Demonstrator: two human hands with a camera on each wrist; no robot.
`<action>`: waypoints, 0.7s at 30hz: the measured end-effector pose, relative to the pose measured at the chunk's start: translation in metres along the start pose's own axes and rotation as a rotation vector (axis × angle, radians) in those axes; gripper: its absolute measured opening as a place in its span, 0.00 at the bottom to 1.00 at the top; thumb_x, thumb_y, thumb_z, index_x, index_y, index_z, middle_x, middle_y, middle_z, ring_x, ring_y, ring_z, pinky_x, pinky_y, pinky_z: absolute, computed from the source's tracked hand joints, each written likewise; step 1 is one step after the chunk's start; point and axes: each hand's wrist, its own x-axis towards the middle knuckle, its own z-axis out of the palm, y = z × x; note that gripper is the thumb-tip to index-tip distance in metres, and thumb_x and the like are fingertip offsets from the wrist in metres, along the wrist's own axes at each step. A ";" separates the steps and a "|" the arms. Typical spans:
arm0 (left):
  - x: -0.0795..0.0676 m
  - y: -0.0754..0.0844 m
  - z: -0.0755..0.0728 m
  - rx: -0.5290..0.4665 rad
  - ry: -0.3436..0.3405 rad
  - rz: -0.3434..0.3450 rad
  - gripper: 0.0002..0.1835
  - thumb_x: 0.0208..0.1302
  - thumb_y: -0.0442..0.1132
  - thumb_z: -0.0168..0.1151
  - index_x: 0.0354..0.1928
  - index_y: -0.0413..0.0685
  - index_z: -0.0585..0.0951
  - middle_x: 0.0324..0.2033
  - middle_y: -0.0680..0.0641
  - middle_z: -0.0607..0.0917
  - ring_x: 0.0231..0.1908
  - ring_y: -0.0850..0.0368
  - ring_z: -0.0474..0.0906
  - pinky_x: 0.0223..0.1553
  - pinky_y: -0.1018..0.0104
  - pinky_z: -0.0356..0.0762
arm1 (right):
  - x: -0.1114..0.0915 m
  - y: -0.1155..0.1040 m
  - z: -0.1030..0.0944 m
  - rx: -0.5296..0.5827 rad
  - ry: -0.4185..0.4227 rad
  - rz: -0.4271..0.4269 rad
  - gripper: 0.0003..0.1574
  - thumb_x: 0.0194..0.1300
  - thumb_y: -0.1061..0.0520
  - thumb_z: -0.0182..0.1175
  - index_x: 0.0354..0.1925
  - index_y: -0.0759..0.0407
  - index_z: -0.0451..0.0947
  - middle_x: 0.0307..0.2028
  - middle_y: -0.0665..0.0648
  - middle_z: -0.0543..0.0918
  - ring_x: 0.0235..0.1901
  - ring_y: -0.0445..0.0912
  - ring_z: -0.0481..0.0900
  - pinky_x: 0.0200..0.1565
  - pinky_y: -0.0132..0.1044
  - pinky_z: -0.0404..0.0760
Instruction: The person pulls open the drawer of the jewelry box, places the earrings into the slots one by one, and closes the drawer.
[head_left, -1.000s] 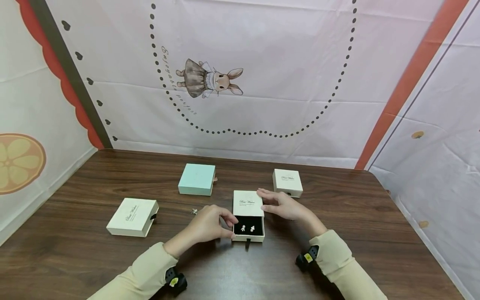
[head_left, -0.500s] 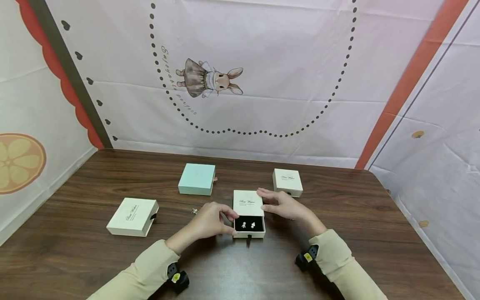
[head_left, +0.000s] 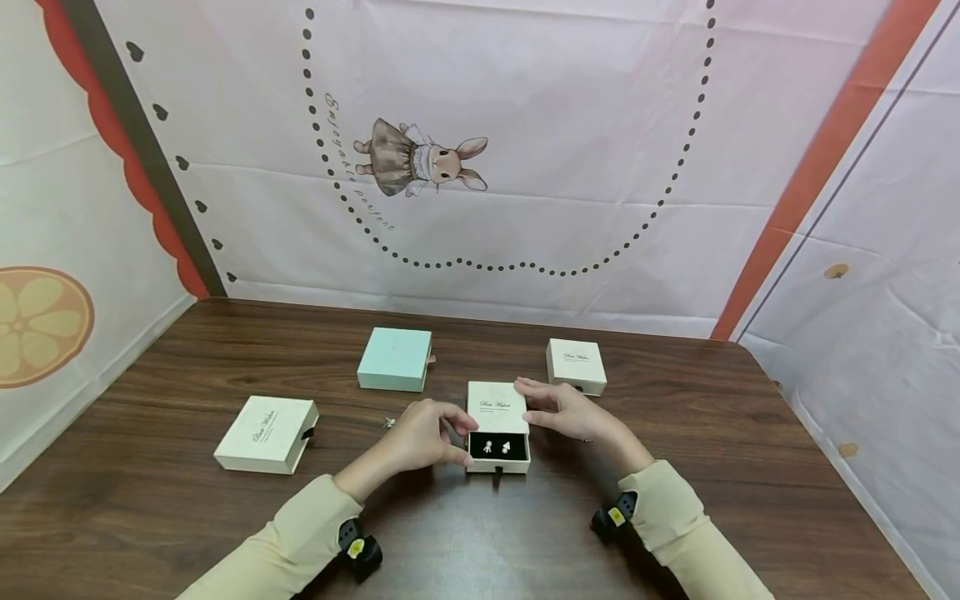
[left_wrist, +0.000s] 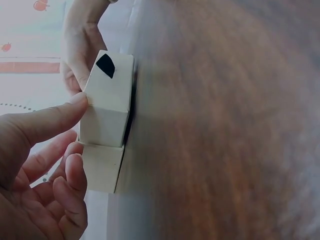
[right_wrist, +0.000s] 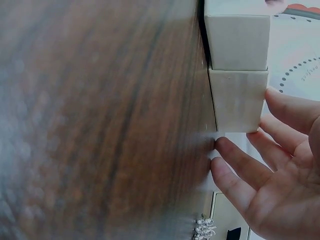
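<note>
Drawer-type gift box [head_left: 497, 407], cream, lying flat near the middle of the wooden table [head_left: 675, 517]. With its drawer [head_left: 516, 467] projecting partway from the sleeve, the box has its long axis running from the person toward the back of the table; the open end faces the person, and the black pull tab [head_left: 498, 472] points the same way. The lettering on the sleeve reads upright from the person's side. Two silvery earrings [head_left: 488, 447] sit side by side on the drawer's black lining. The left hand [head_left: 423, 437] grasps the box at its left side, thumb at the drawer's front corner and a fingertip near the sleeve's edge. The right hand [head_left: 572, 412] steadies the sleeve, thumb on its right edge and fingers bent round the far corner. Beyond stand a pale blue box [head_left: 395, 360] and a small white box [head_left: 576, 365]; a larger white box [head_left: 266, 435] lies to the left.
</note>
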 end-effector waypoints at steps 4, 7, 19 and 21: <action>0.001 -0.001 -0.001 0.001 0.005 -0.002 0.18 0.37 0.39 0.76 0.35 0.49 0.83 0.29 0.52 0.82 0.21 0.65 0.72 0.24 0.73 0.71 | 0.000 0.001 0.000 -0.016 0.002 -0.002 0.33 0.65 0.56 0.53 0.64 0.65 0.58 0.66 0.65 0.57 0.66 0.57 0.53 0.61 0.55 0.59; 0.003 -0.002 -0.002 0.006 0.008 -0.001 0.18 0.37 0.39 0.76 0.35 0.48 0.83 0.29 0.52 0.82 0.21 0.66 0.72 0.25 0.74 0.72 | 0.000 0.001 0.000 -0.008 -0.005 -0.009 0.33 0.65 0.56 0.53 0.64 0.66 0.58 0.66 0.66 0.57 0.66 0.57 0.53 0.61 0.54 0.60; 0.009 -0.002 -0.005 0.024 0.039 0.027 0.15 0.39 0.37 0.74 0.33 0.47 0.84 0.27 0.53 0.83 0.21 0.68 0.72 0.25 0.72 0.73 | 0.002 0.000 0.000 0.004 0.009 0.000 0.33 0.64 0.58 0.54 0.64 0.66 0.58 0.66 0.66 0.57 0.66 0.57 0.53 0.61 0.54 0.59; 0.010 -0.003 -0.005 0.022 0.034 0.003 0.15 0.39 0.37 0.74 0.33 0.47 0.84 0.27 0.53 0.83 0.22 0.67 0.73 0.25 0.72 0.73 | 0.002 0.000 0.000 0.004 0.010 0.002 0.33 0.64 0.58 0.54 0.64 0.66 0.58 0.66 0.66 0.57 0.66 0.57 0.53 0.61 0.55 0.59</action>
